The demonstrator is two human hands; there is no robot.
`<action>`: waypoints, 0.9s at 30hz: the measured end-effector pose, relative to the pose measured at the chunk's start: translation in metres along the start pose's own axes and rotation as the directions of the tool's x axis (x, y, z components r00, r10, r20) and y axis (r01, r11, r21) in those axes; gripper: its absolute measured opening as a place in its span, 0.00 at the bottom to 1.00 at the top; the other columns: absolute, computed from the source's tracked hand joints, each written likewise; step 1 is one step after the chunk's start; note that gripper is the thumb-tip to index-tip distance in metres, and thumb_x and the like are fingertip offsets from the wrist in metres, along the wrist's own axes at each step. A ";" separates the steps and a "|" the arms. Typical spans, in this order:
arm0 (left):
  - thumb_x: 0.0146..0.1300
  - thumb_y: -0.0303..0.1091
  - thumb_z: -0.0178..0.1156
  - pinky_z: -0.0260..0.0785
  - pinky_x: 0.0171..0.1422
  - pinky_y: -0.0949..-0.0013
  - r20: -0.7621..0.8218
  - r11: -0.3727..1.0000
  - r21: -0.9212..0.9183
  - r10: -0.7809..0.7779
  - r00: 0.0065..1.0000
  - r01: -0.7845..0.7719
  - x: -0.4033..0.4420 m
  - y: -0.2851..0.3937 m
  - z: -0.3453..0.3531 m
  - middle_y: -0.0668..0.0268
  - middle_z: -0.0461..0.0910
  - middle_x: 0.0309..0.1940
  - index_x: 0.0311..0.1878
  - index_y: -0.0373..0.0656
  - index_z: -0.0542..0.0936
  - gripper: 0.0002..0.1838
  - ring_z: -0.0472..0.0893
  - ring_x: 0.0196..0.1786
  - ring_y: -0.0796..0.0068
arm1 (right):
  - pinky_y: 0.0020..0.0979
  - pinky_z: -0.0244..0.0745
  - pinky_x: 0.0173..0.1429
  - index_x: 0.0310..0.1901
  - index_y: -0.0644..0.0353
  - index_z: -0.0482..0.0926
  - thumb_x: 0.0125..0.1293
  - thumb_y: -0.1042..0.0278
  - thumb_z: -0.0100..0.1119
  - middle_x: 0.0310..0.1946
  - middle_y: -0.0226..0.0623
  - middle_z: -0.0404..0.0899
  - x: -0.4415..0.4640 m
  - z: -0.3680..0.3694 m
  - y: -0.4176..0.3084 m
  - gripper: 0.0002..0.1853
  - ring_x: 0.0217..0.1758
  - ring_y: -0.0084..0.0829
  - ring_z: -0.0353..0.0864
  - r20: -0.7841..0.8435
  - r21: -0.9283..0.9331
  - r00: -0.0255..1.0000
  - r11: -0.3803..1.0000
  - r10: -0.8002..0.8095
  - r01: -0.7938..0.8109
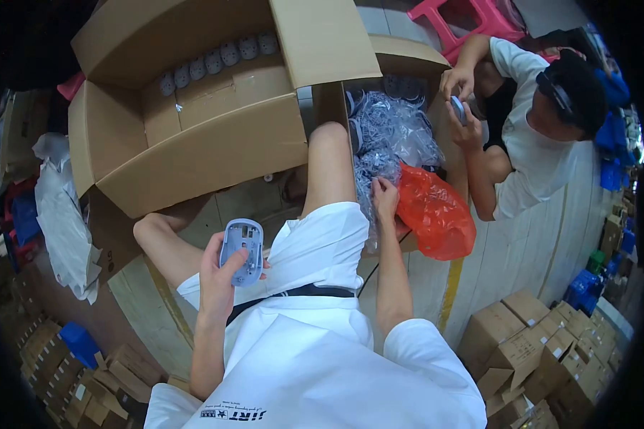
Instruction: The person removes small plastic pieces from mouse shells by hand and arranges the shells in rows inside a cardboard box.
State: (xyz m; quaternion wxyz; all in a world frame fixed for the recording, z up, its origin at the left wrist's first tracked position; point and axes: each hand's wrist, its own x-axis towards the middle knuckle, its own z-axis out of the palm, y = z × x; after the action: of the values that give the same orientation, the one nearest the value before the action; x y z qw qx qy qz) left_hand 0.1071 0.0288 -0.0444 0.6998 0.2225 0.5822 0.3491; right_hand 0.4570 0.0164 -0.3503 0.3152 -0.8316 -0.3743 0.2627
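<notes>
My left hand [220, 275] is closed around a pale blue computer mouse shell [244, 247], its thumb lying across the hollow inner side. Small openings and fittings show inside the shell. To the right, my right hand [386, 198] has its fingers drawn together at the edge of a heap of clear plastic bags [390, 129] with greyish-blue parts. What those fingertips hold, if anything, is too small to make out. A red plastic bag [436, 214] lies right beside that hand, over the rim of the parts carton [401, 50].
A large open carton [200, 168] stands ahead, with a row of mouse shells [215, 61] along its far side. At the right a co-worker [544, 136] handles another mouse piece [458, 109]. Pink stools [472, 21] stand behind; stacked cartons [511, 336] fill the lower right.
</notes>
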 end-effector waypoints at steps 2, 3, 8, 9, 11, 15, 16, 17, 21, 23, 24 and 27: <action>0.62 0.25 0.56 0.79 0.33 0.66 0.014 1.000 -0.017 0.007 1.000 -0.006 -0.003 -0.001 -0.003 0.51 0.79 0.42 0.54 0.36 0.67 0.18 0.84 0.33 0.59 | 0.34 0.76 0.34 0.50 0.65 0.80 0.61 0.69 0.63 0.31 0.43 0.81 -0.007 -0.011 -0.013 0.17 0.28 0.36 0.78 0.006 0.158 0.998 0.986 0.058 -0.058; 0.62 0.25 0.56 0.79 0.33 0.67 0.021 1.000 -0.025 0.009 1.000 -0.008 -0.006 -0.001 -0.005 0.50 0.79 0.42 0.54 0.36 0.67 0.18 0.84 0.33 0.59 | 0.31 0.75 0.33 0.51 0.65 0.79 0.61 0.70 0.62 0.31 0.42 0.81 -0.012 -0.020 -0.025 0.17 0.28 0.33 0.77 0.030 0.316 0.992 0.941 0.120 -0.123; 0.62 0.25 0.56 0.79 0.33 0.67 0.039 0.998 -0.055 0.034 0.999 -0.031 -0.018 0.004 -0.017 0.50 0.79 0.42 0.54 0.35 0.67 0.18 0.84 0.33 0.59 | 0.18 0.72 0.27 0.49 0.66 0.81 0.63 0.77 0.60 0.28 0.34 0.78 -0.060 -0.073 -0.137 0.13 0.24 0.20 0.74 0.111 0.651 0.975 0.727 0.193 -0.218; 0.62 0.25 0.56 0.79 0.33 0.67 0.051 0.998 -0.059 0.041 0.998 -0.038 -0.016 0.005 -0.018 0.50 0.79 0.42 0.55 0.35 0.67 0.18 0.84 0.33 0.59 | 0.19 0.72 0.27 0.49 0.67 0.81 0.63 0.77 0.60 0.28 0.35 0.79 -0.071 -0.082 -0.159 0.13 0.24 0.21 0.74 0.150 0.660 0.971 0.713 0.186 -0.238; 0.61 0.26 0.57 0.79 0.33 0.67 0.066 0.998 -0.050 0.053 0.996 -0.050 -0.013 0.003 -0.013 0.50 0.79 0.42 0.56 0.35 0.68 0.20 0.84 0.34 0.59 | 0.20 0.73 0.28 0.49 0.67 0.81 0.62 0.78 0.61 0.28 0.36 0.79 -0.091 -0.097 -0.193 0.13 0.23 0.21 0.74 0.208 0.669 0.965 0.696 0.159 -0.259; 0.59 0.24 0.57 0.79 0.34 0.67 0.132 0.994 -0.072 0.097 0.986 -0.088 -0.015 0.003 -0.008 0.50 0.78 0.44 0.58 0.35 0.67 0.23 0.84 0.35 0.58 | 0.20 0.73 0.29 0.44 0.67 0.84 0.63 0.79 0.59 0.31 0.35 0.81 -0.133 -0.103 -0.262 0.09 0.23 0.22 0.74 0.278 0.648 0.960 0.733 0.024 -0.206; 0.57 0.23 0.57 0.79 0.35 0.66 0.188 0.992 -0.098 0.092 0.978 -0.075 -0.015 0.006 -0.008 0.51 0.78 0.46 0.60 0.35 0.66 0.25 0.84 0.37 0.59 | 0.20 0.74 0.29 0.43 0.68 0.84 0.63 0.81 0.58 0.32 0.35 0.81 -0.143 -0.099 -0.274 0.09 0.23 0.23 0.74 0.230 0.687 0.966 0.723 -0.116 -0.076; 0.56 0.22 0.57 0.79 0.36 0.66 0.199 0.990 -0.119 0.094 0.976 -0.071 -0.023 0.010 -0.013 0.51 0.77 0.48 0.61 0.35 0.66 0.27 0.83 0.40 0.59 | 0.20 0.74 0.30 0.42 0.69 0.84 0.62 0.82 0.58 0.32 0.35 0.81 -0.154 -0.094 -0.287 0.08 0.23 0.24 0.75 0.214 0.729 0.940 0.684 -0.266 0.027; 0.51 0.18 0.56 0.79 0.47 0.63 0.291 0.970 -0.151 0.227 0.929 -0.190 -0.036 0.012 -0.045 0.53 0.73 0.57 0.67 0.36 0.62 0.36 0.78 0.52 0.59 | 0.21 0.75 0.31 0.40 0.70 0.83 0.59 0.87 0.57 0.32 0.38 0.81 -0.202 -0.087 -0.342 0.09 0.24 0.27 0.76 0.226 0.627 0.871 0.749 -0.436 0.213; 0.50 0.17 0.55 0.72 0.61 0.60 0.361 0.948 -0.157 0.316 0.877 -0.277 -0.044 0.013 -0.067 0.53 0.67 0.63 0.70 0.37 0.58 0.40 0.73 0.60 0.59 | 0.23 0.76 0.32 0.39 0.70 0.82 0.57 0.88 0.59 0.32 0.40 0.82 -0.229 -0.081 -0.359 0.08 0.24 0.28 0.77 0.226 0.640 0.866 0.738 -0.446 0.213; 0.50 0.17 0.55 0.69 0.64 0.60 0.371 0.950 -0.207 0.297 0.880 -0.233 -0.053 0.019 -0.069 0.52 0.67 0.63 0.70 0.37 0.57 0.40 0.72 0.62 0.59 | 0.22 0.75 0.32 0.38 0.69 0.83 0.56 0.87 0.61 0.32 0.38 0.81 -0.236 -0.082 -0.366 0.08 0.26 0.27 0.77 0.204 0.626 0.853 0.733 -0.481 0.264; 0.50 0.17 0.55 0.66 0.67 0.61 0.382 0.943 -0.259 0.297 0.875 -0.207 -0.068 0.027 -0.079 0.52 0.66 0.64 0.71 0.37 0.56 0.41 0.70 0.63 0.59 | 0.22 0.71 0.31 0.38 0.66 0.83 0.54 0.86 0.64 0.32 0.36 0.79 -0.247 -0.073 -0.373 0.09 0.28 0.26 0.74 0.161 0.559 0.800 0.721 -0.579 0.409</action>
State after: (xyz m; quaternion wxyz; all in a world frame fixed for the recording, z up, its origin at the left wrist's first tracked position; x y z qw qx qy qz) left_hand 0.0189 -0.0116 0.0020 0.7752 0.2911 0.3454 0.4416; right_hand 0.1919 -0.0071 0.0167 0.5111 -0.5337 -0.5509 0.3878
